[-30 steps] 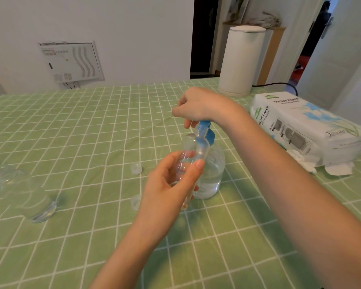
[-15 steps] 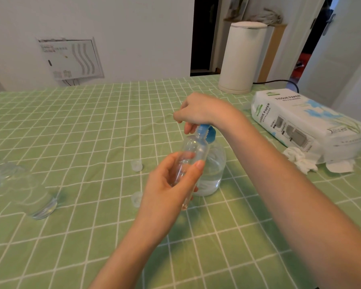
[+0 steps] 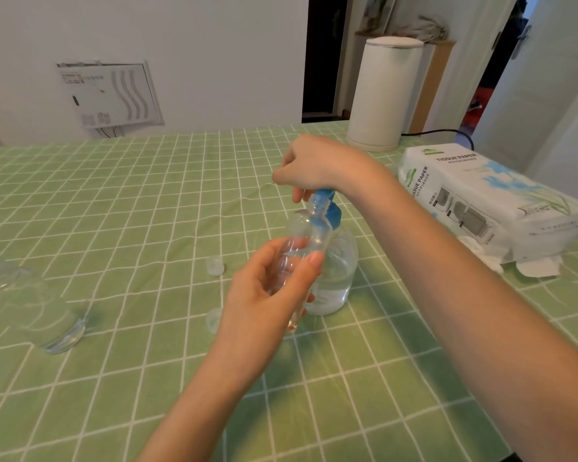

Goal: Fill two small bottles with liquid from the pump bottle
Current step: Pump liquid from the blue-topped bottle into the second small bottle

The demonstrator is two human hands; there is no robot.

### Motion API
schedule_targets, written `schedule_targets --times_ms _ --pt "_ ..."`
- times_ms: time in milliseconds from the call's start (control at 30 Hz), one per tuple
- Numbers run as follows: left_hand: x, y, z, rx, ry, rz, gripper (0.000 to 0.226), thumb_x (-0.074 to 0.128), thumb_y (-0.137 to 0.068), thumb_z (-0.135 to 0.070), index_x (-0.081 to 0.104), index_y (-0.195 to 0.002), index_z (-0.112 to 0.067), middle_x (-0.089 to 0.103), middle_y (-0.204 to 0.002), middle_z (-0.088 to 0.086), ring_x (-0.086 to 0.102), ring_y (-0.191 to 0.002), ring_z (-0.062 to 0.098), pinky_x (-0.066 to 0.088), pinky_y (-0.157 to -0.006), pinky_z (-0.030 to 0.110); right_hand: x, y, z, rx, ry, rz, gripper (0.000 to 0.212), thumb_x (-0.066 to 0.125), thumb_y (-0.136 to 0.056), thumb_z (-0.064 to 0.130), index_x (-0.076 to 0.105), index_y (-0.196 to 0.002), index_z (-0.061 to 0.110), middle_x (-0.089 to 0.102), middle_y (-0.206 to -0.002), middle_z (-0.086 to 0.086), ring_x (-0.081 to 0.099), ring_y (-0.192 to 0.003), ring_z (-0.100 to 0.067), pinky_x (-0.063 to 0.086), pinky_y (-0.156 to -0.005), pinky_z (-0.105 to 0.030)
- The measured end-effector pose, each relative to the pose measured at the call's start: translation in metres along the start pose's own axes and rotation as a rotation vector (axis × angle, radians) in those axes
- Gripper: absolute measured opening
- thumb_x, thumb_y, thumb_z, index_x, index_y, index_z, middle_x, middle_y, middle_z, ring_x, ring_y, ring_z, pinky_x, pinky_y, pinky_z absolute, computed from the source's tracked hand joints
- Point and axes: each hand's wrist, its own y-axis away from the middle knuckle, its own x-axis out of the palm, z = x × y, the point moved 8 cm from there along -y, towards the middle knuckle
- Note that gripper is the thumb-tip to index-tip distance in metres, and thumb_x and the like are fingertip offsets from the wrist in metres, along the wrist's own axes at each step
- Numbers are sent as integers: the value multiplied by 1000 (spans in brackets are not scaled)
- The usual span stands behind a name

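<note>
Well left of the pump bottle (image 3: pixel 336 278), a second clear bottle (image 3: pixel 37 311) lies on its side, with open desk (image 3: pixel 147 201) and two small caps (image 3: pixel 215 265) between them. The left hand (image 3: pixel 264 295) grips the small bottle (image 3: pixel 306 240), held against the pump bottle's front with its neck at the blue spout. The right hand (image 3: pixel 317 165) curls over the pump head, and a tissue pack (image 3: pixel 481 195) lies well right.

The right hand (image 3: pixel 317 165) has lifted a little since half a second ago, and the pump (image 3: pixel 323 197) has risen with it.
</note>
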Motion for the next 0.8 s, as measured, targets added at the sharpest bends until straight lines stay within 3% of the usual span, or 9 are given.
schedule_targets --times_ms 167,300,500,700,800 --pt "2 1 0 0 -4 3 37 62 -63 -46 66 -95 -28 72 -78 -7 62 -62 2 48 -54 12 1 2 -3 20 -37 4 34 49 -90 22 64 -112 0 70 -109 -13 53 -75 -21 40 -57 -25" --pt "1 1 4 -13 8 0 38 62 -62 -43 65 -96 -25 73 -78 -8 62 -61 0 47 -52 11 12 1 -8 35 -84 32 34 50 -90 23 63 -113 0 70 -109 -16 58 -81 -20 51 -77 -31" --pt "-1 0 6 -17 -9 -4 41 63 -62 -44 66 -96 -22 71 -76 2 60 -58 3 46 -52 11 13 2 -8 24 -107 33 36 51 -90 24 63 -115 0 70 -109 -16 58 -81 -20 53 -87 -37" --pt "-2 -1 1 6 -8 8 36 63 -63 -44 66 -95 -28 71 -75 -5 59 -56 0 45 -51 10 0 2 -3 3 -27 -2 36 47 -91 25 63 -114 2 71 -105 -12 56 -78 -19 43 -62 -26" --pt "-1 0 -1 9 -4 14 33 63 -63 -45 67 -93 -30 72 -76 -7 60 -57 -1 45 -50 10 0 1 0 -6 -7 -1 35 47 -91 23 63 -115 2 71 -106 -12 56 -77 -19 40 -58 -25"
